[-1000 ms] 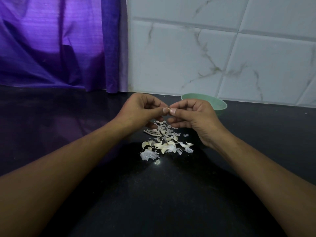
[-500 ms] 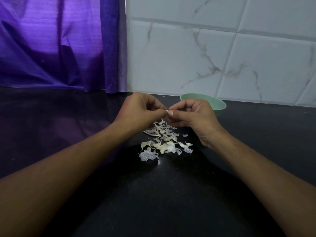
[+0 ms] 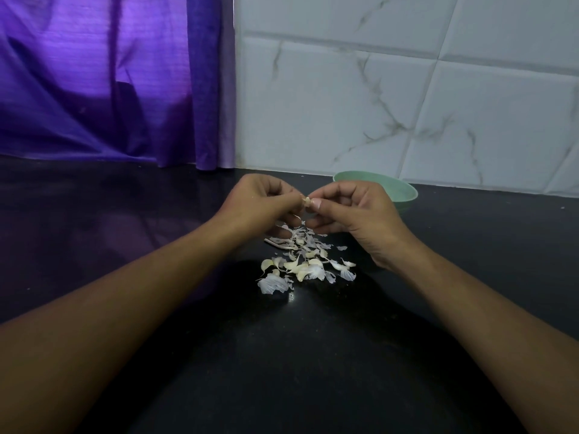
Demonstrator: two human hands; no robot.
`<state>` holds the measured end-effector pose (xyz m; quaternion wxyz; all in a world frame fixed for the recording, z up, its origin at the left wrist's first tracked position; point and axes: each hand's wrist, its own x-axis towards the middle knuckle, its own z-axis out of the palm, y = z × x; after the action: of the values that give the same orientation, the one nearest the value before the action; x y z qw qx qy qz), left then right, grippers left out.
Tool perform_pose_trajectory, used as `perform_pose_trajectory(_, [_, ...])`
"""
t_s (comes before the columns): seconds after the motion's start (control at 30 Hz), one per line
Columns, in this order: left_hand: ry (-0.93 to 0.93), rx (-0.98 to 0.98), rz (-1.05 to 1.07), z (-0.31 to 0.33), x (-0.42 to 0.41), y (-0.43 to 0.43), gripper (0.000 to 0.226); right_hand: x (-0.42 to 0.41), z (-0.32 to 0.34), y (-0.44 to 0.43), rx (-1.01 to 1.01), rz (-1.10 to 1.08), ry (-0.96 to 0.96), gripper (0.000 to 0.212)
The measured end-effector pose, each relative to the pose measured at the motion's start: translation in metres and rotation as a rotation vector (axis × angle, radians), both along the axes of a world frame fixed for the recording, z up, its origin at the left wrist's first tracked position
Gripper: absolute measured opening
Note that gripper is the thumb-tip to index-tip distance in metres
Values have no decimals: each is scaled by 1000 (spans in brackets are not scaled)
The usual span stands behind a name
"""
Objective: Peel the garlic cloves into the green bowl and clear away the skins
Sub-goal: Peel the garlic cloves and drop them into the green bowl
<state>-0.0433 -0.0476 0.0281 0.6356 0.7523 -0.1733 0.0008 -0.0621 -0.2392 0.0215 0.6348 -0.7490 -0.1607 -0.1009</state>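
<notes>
Both hands meet in the middle, a little above the counter (image 3: 313, 355). The left hand (image 3: 260, 205) has its fingers curled in and pinches one end of a small garlic clove (image 3: 308, 202). The right hand (image 3: 354, 214) pinches the other end with its thumb and first finger. I think they hold it this way so one hand can keep the clove from turning while the other pulls the thin skin off.

The hands are right over a heap of white skins (image 3: 304, 261) on the counter. That looks like a good spot, because any bit that comes off should drop onto the same heap and not spread around. Some pale, thicker bits lie in the heap too, and I cannot tell if they are cloves or just skin.

The green bowl (image 3: 404, 191) sits just behind the right hand, close to the wall (image 3: 376, 89). So the peeled clove has only a short way to go. I cannot see what is inside the bowl.

All around the heap the dark counter is bare, with lots of room to the left and toward the person for sweeping the skins together. At the back, the wall and the purple curtain (image 3: 109, 83) stop anything from going farther.
</notes>
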Motion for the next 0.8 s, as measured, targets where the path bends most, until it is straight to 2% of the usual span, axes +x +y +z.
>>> perform_pose_trajectory(0.2, [148,-114,-99,-3,1,0,13,0,1,-1,-22,10,-18,12])
perform_pose_trajectory(0.27, [156,-83,-118,-3,0,-2,13,0,0,1,0,12,-17,8])
perform_pose_trajectory(0.37, [-7,186,-36,-6,0,-1,11,1,1,2,133,14,9,6])
perform_pose_trajectory(0.43, [-149,286,46,-7,3,3,9,1,4,0,210,29,41,6])
perform_pose_trajectory(0.6, [-273,331,139,-3,11,10,15,1,2,-1,181,49,81,11])
perform_pose_trajectory(0.8, [-251,242,90,-5,9,8,16,2,-1,-3,99,42,86,17])
